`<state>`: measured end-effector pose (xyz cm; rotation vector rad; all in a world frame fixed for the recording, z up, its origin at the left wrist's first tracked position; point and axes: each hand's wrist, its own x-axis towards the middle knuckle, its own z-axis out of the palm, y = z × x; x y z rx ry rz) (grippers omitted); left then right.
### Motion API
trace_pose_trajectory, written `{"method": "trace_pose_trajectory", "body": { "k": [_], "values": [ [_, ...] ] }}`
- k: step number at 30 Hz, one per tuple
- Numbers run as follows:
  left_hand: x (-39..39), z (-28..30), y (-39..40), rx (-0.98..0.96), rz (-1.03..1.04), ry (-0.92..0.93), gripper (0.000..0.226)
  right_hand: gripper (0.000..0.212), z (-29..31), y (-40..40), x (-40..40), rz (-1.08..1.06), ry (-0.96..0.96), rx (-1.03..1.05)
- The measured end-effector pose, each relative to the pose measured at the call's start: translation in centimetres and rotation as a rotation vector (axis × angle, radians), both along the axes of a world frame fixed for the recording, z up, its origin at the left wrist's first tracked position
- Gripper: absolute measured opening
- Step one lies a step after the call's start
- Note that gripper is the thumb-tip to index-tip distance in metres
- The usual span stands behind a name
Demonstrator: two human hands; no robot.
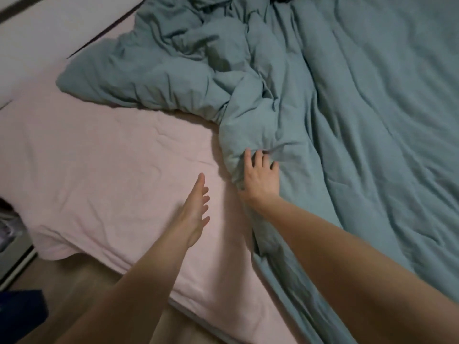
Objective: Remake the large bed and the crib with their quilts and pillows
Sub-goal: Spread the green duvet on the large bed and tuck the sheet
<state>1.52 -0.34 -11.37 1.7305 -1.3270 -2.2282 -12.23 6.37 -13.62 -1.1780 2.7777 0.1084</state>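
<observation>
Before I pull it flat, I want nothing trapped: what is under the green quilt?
The pink sheet runs under the quilt along its bunched edge, where the right hand grips it. Anything further beneath is covered.

The scene is seen from one wide-angle head-worn view, aimed forward and down from close above the bed's near edge (pixel 139 274). Both forearms are taken in; straight lines seem bent toward the frame's edges.
</observation>
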Motion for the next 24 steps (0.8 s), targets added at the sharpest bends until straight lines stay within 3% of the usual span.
{"method": "trace_pose_trajectory", "body": {
  "k": [2,4,7,9,11,16,18,20,22,24],
  "values": [
    [-1.6,-1.0,-0.7,0.045,0.046,0.024,0.075,0.038,-1.6,0.0,-2.5,-0.077,-0.08,-0.005],
    [-3.3,-1.5,-1.0,0.079,0.098,0.045,0.076,0.027,-1.9,0.8,-4.8,-0.168,-0.295,-0.129],
    [-6.3,-2.2,-1.3,0.098,0.163,0.034,0.08,0.019,-0.8,2.3,-6.8,-0.526,-0.785,-0.603],
    [-9.2,-2.5,-1.3,0.134,0.19,0.034,0.086,0.018,0.8,4.1,-8.7,-0.803,-1.038,-0.893],
    [-12.0,-2.5,-0.8,0.202,0.229,0.081,0.088,0.016,2.5,6.1,-10.8,-0.972,-1.176,-1.04],
    [-18.8,-1.1,1.7,0.421,0.118,0.298,0.094,0.032,3.0,8.2,-13.2,-1.145,-1.473,-1.092],
    [-20.2,-0.3,2.3,0.415,0.135,0.306,0.076,0.035,2.3,8.3,-13.5,-1.132,-1.497,-1.069],
    [-20.5,-0.4,1.9,0.351,0.237,0.29,0.059,0.027,2.7,8.2,-13.7,-1.058,-1.39,-1.021],
    [-19.7,-0.6,1.3,0.274,0.383,0.297,0.063,0.013,3.2,8.3,-13.6,-0.924,-1.25,-0.887],
    [-18.3,0.0,0.7,0.124,0.512,0.272,0.069,0.019,4.3,7.8,-12.9,-0.738,-1.206,-0.775]
  ]
}}
